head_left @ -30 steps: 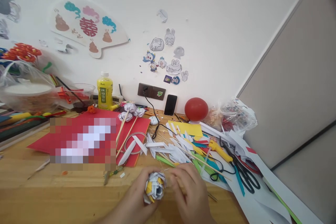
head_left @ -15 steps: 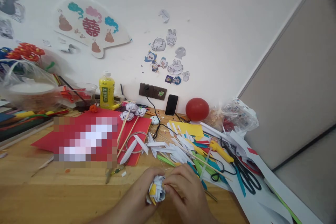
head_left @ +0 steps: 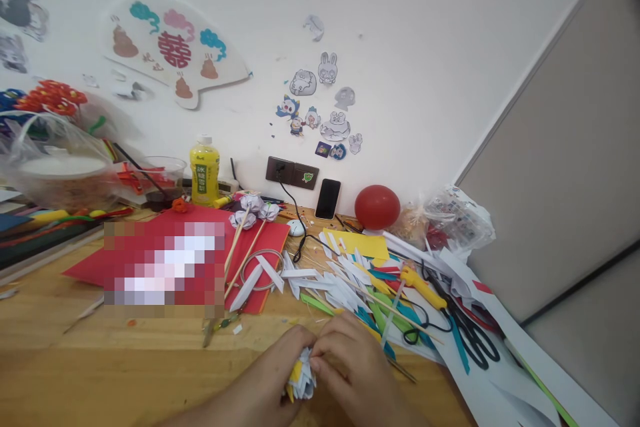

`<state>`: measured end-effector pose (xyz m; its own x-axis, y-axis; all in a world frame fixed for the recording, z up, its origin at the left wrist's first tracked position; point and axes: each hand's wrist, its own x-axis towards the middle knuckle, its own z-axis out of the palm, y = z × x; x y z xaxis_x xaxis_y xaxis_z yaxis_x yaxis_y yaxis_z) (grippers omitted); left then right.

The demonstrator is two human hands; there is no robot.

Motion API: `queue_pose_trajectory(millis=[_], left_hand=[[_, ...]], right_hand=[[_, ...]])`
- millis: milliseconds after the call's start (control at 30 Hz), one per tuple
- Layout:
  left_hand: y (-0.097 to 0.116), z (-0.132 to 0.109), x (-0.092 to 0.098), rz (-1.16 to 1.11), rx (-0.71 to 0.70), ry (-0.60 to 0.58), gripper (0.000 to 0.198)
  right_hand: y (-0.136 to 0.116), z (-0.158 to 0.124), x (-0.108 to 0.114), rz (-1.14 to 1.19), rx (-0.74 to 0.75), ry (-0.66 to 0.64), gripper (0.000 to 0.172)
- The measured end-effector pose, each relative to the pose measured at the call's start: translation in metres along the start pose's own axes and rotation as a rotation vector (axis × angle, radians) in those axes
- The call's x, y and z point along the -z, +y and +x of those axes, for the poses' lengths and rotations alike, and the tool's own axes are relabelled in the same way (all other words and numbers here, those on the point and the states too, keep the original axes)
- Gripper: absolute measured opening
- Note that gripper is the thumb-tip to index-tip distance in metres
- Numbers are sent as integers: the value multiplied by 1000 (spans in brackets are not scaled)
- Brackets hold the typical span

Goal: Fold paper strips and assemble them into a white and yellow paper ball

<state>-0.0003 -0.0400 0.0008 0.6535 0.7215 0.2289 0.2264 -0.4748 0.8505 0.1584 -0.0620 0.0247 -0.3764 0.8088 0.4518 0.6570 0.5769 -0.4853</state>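
At the front of the wooden table, my left hand (head_left: 273,373) is wrapped round a folded paper piece (head_left: 303,380), white with a yellow part, made of layered pointed bits. My right hand (head_left: 347,363) is closed at its right side, thumb and fingers pinched against its upper edge. What lies between the right fingertips is too small to make out. Past my hands lie many folded white paper strips (head_left: 327,283), with blue, green and yellow ones among them.
Right of my hands are a yellow glue gun (head_left: 423,287) and black-handled scissors (head_left: 473,340). Crumpled-paper balls on sticks (head_left: 251,203) lie on red paper (head_left: 200,220). Behind stand a yellow bottle (head_left: 204,173), a phone (head_left: 328,199) and a red balloon (head_left: 377,207).
The paper piece has tipped and sits slightly lower, showing more of its pointed layers. My left fingers cover more of its top, and my right hand stays close against it.
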Motion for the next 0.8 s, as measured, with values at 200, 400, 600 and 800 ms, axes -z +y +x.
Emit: queue_pose_trajectory(millis=[200,400,600,800], left_hand=[[-4,-1,-2,-40,-2,54,42],[-9,-1,-4,-57,9,80,47],[-8,-2,-4,-35,20,70,44],[-7,-1,-4,-43,14,77,46]], right_hand=[[3,0,-4,-214,213,101,14],[3,-1,1,-544,479,113,21],[-3,0,4,-572,537,156,23],[11,-3,-4,-509,438,49,18]])
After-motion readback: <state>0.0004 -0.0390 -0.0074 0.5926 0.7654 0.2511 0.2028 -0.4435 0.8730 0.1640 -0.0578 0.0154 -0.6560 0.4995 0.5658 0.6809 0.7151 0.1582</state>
